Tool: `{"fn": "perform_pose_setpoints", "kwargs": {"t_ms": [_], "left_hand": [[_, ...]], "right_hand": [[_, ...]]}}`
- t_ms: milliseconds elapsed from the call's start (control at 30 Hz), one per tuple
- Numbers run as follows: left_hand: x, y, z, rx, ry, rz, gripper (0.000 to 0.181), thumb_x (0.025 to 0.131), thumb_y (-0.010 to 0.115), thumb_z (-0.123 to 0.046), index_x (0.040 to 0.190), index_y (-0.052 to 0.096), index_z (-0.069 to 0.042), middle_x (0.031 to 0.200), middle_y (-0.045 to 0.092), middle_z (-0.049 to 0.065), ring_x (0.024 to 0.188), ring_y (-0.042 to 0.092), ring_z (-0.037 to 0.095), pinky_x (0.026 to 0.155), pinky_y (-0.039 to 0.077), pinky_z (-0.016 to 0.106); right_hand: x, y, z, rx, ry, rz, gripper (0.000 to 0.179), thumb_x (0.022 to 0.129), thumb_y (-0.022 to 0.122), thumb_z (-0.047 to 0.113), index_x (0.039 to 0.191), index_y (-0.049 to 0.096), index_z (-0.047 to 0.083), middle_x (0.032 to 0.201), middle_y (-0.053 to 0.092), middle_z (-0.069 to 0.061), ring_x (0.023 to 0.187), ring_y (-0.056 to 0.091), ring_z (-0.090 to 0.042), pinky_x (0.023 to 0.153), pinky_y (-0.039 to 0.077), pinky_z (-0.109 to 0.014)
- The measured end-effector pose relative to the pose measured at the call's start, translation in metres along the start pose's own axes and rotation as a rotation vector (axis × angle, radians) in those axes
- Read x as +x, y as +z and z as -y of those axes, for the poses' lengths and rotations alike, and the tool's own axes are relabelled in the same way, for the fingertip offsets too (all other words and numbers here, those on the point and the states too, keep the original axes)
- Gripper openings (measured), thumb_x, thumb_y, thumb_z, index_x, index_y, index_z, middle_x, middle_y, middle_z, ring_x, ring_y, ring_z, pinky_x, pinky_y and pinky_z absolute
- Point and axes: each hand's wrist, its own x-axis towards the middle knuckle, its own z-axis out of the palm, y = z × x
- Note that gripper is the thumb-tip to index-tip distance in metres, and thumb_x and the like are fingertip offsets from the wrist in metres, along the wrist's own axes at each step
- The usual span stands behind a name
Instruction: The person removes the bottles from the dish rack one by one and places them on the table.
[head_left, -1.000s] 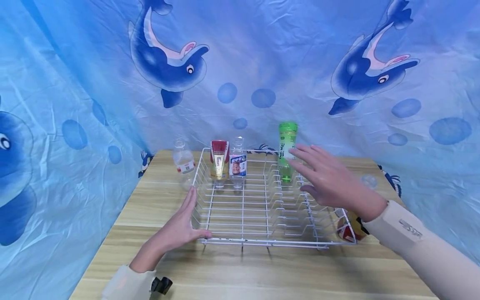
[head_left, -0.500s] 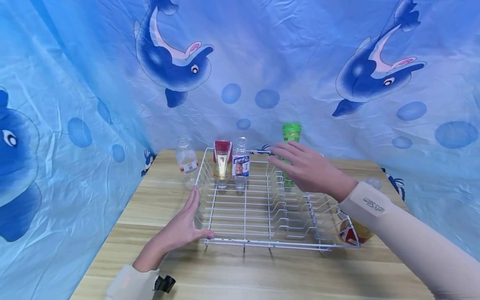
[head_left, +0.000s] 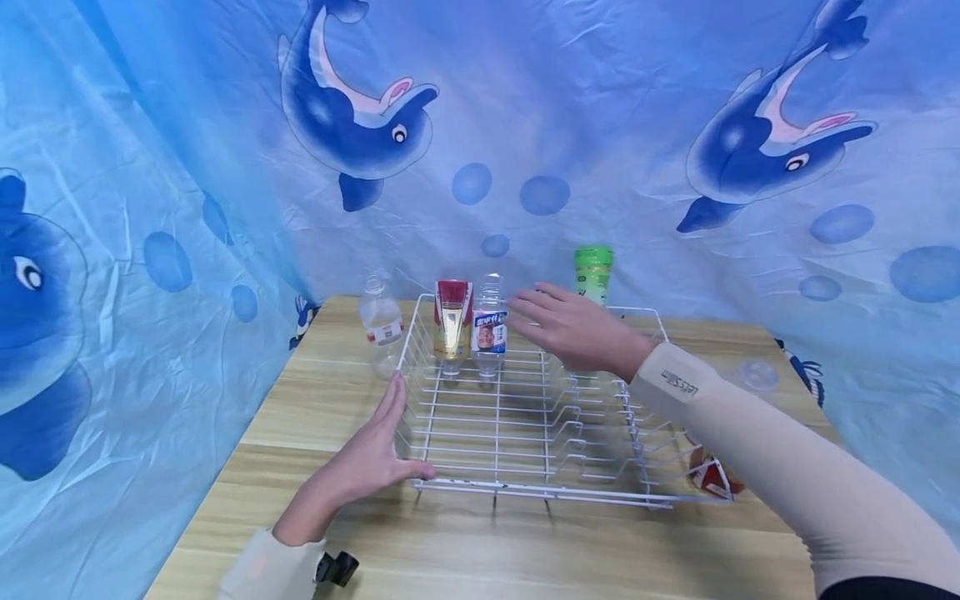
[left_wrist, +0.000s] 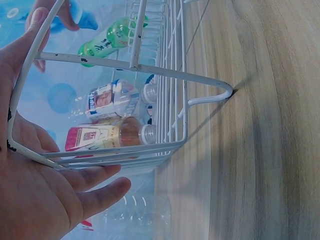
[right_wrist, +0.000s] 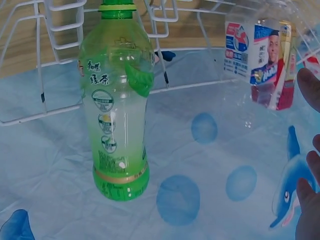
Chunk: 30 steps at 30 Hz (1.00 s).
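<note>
A white wire dish rack (head_left: 495, 429) stands on the table. My left hand (head_left: 363, 458) rests at its front left corner, thumb on the front rim, fingers stretched along the left side. My right hand (head_left: 573, 327) hovers over the rack's back part with straight fingers and nothing in them, fingertips near a clear bottle with a blue label (head_left: 489, 332). Beside that is a bottle with a red and gold label (head_left: 452, 321). Both stand neck down in the rack. A green tea bottle (right_wrist: 117, 110) also stands upside down; my right hand hides its lower part in the head view.
Left of the rack stands a clear bottle (head_left: 382, 325) with a red and white label. A red-labelled item (head_left: 708, 473) lies by the rack's right front, partly behind the sleeve. A clear round bottle end (head_left: 759, 375) shows farther right. A dolphin-printed blue sheet (head_left: 630, 125) hangs behind.
My right hand has moved left, from beside the green tea bottle to near the blue-labelled bottle. My left hand keeps its place on the rack corner. The head view has shifted slightly.
</note>
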Motion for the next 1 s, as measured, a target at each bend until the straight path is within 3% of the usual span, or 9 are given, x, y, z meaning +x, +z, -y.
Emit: {"fn": "perform_pose_setpoints", "kwargs": {"t_ms": [267, 567, 833, 1000], "left_hand": [[0.000, -0.001, 0.000, -0.009, -0.001, -0.003, 0.138, 0.071, 0.078, -0.068, 0.160, -0.009, -0.007, 0.165, -0.019, 0.012, 0.148, 0.015, 0.044, 0.115, 0.027, 0.055], [0.000, 0.001, 0.002, -0.029, -0.011, 0.002, 0.140, 0.069, 0.078, -0.070, 0.160, -0.010, -0.010, 0.165, -0.020, 0.011, 0.147, 0.018, 0.044, 0.115, 0.028, 0.053], [0.001, 0.002, 0.003, -0.016, -0.011, -0.009, 0.141, 0.068, 0.077, -0.073, 0.161, -0.008, -0.010, 0.165, -0.021, 0.006, 0.148, 0.018, 0.042, 0.115, 0.030, 0.052], [0.001, 0.004, 0.005, -0.022, -0.025, -0.010, 0.142, 0.066, 0.078, -0.074, 0.161, -0.010, -0.014, 0.166, -0.021, 0.005, 0.147, 0.022, 0.042, 0.114, 0.033, 0.051]], "right_hand": [[0.016, 0.020, -0.009, -0.029, -0.047, 0.044, 0.065, 0.083, 0.068, -0.004, 0.145, 0.052, 0.006, 0.150, 0.047, -0.019, 0.142, 0.040, -0.036, 0.120, 0.027, -0.049], [0.036, 0.040, -0.013, -0.057, -0.071, 0.039, 0.063, 0.086, 0.070, 0.004, 0.146, 0.052, 0.008, 0.150, 0.047, -0.019, 0.142, 0.040, -0.035, 0.120, 0.027, -0.049], [0.051, 0.061, -0.014, -0.062, -0.075, 0.041, 0.070, 0.079, 0.076, 0.004, 0.145, 0.053, 0.008, 0.151, 0.046, -0.018, 0.143, 0.039, -0.036, 0.121, 0.025, -0.050], [0.058, 0.076, -0.010, -0.058, -0.103, 0.053, 0.070, 0.080, 0.079, 0.007, 0.145, 0.053, 0.012, 0.151, 0.047, -0.017, 0.143, 0.039, -0.035, 0.122, 0.020, -0.051]]}}
